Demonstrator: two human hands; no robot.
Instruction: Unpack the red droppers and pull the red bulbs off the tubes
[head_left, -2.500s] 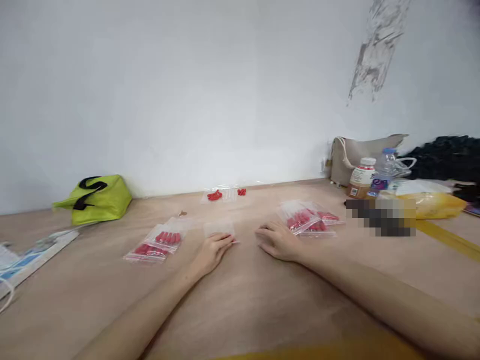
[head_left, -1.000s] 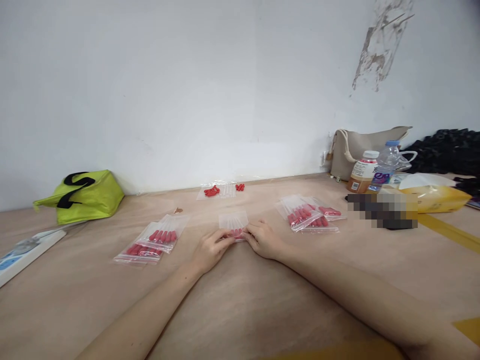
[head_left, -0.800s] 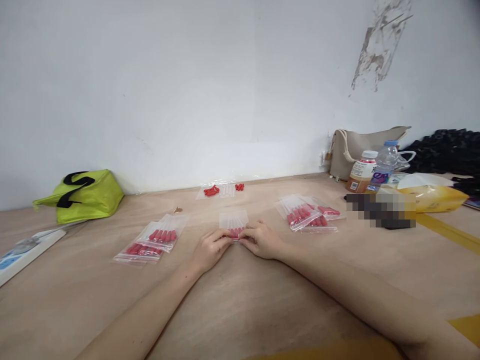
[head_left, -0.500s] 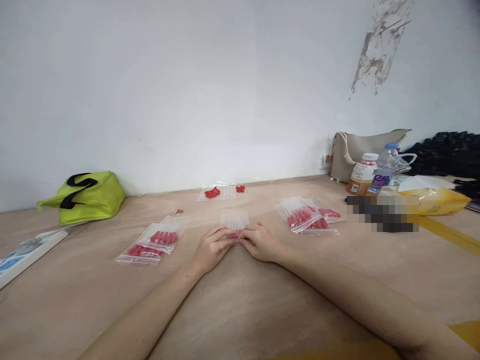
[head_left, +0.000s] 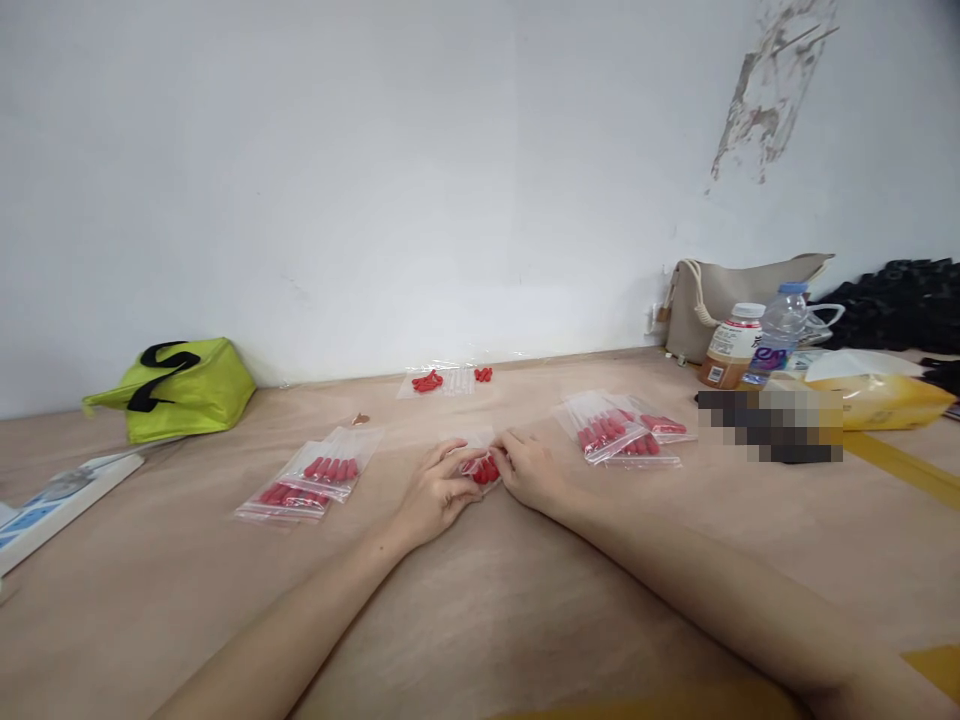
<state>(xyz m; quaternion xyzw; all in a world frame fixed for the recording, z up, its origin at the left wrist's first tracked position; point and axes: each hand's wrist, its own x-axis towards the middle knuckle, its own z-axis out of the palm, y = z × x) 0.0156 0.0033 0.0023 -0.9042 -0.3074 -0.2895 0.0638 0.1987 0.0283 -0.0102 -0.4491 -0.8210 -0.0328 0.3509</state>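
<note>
A small clear zip bag [head_left: 481,467] with several red pieces in it lies on the table between my hands. My left hand [head_left: 441,488] is closed on the bag's left side, thumb and fingers together at its edge. On the right side, the fingers of my right hand [head_left: 534,472] are bent and closed at the bag's edge. My fingers partly cover the bag. To the left of my left hand, filled bags of red pieces [head_left: 330,470] overlap in a pile. Another pile of filled bags [head_left: 611,432] lies beyond my right hand.
Near the wall lie loose red pieces [head_left: 427,381] on clear plastic. A green bag [head_left: 191,390] and a white power strip [head_left: 67,500] are at left. Two bottles [head_left: 731,345], a beige bag [head_left: 690,300] and a yellow packet [head_left: 885,400] stand at right.
My hands have moved slightly apart, and more of the red pieces in the bag now shows between them. The view has shifted a little.
</note>
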